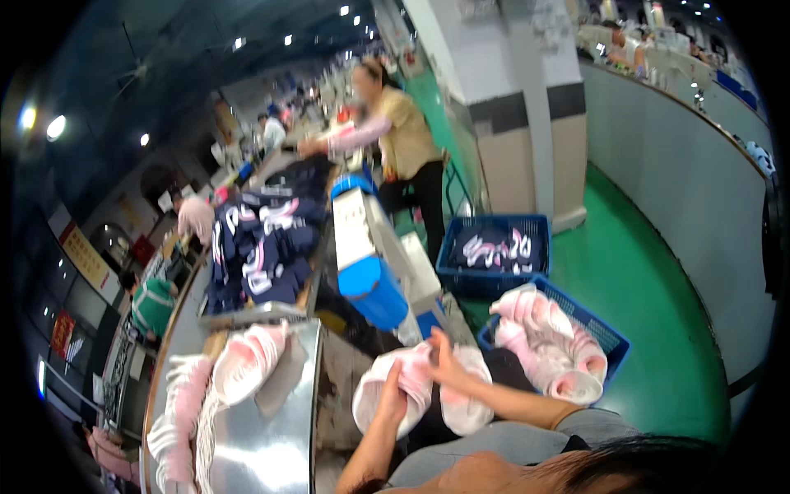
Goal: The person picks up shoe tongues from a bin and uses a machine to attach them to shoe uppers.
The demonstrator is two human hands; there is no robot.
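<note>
Forearms angled inward above the lap, a worker's left hand (392, 402) holds a pink-and-white fabric piece (417, 387); the right hand (447, 368) is beside it, its grip unclear. Two blue baskets (494, 285) stand nearby.

Grey short-sleeved top (448, 453), dark trousers (508, 370), bare hands (393, 397)

Your right forearm (527, 403) hides part of a pink-and-white, rounded fabric piece (466, 418) below your right hand (444, 367); beyond that hand, the yellow-topped co-worker (409, 136) blurs. The lower edge cuts your left forearm (364, 454).
</note>
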